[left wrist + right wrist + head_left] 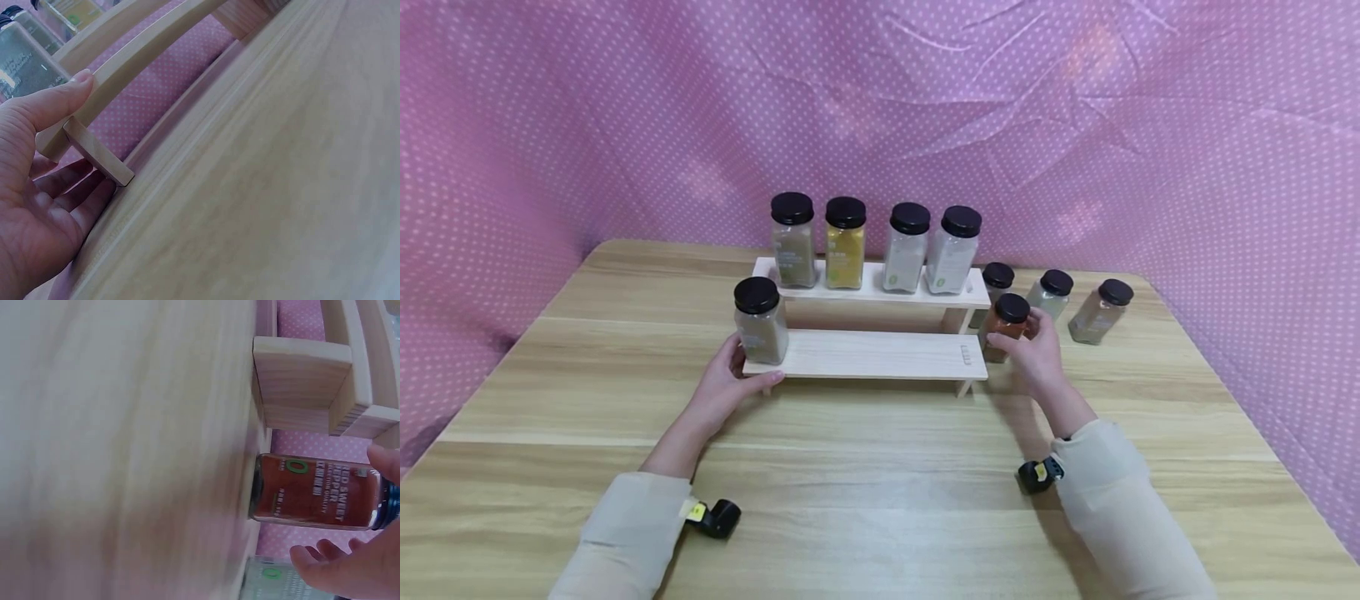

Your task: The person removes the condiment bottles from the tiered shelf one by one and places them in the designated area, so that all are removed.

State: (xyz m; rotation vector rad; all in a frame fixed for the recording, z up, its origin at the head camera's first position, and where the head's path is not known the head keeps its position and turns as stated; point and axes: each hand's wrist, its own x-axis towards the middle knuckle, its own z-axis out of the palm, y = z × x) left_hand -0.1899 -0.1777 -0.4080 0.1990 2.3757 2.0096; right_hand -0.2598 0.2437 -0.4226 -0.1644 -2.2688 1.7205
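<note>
A two-tier wooden spice rack (872, 354) stands mid-table. At its left end my left hand (724, 390) grips the lower tier, thumb (65, 100) on the front edge and fingers behind the leg (99, 153). Above that hand, a black-lidded jar of grey-brown powder (763, 335) stands on the lower tier. Just right of the rack, a jar of red sweet pepper (312, 490) stands upright on the table. Around it is my right hand (1039, 358), thumb at the lid end; its visible fingertips (306, 556) are apart from the glass.
On the upper tier stand a brownish jar (794, 250), a yellow jar (846, 254) and two white jars (906, 258). Right of the rack are a dark jar (997, 277), a pale green jar (1051, 292) and a brown jar (1099, 317). A pink dotted cloth (880, 108) hangs behind.
</note>
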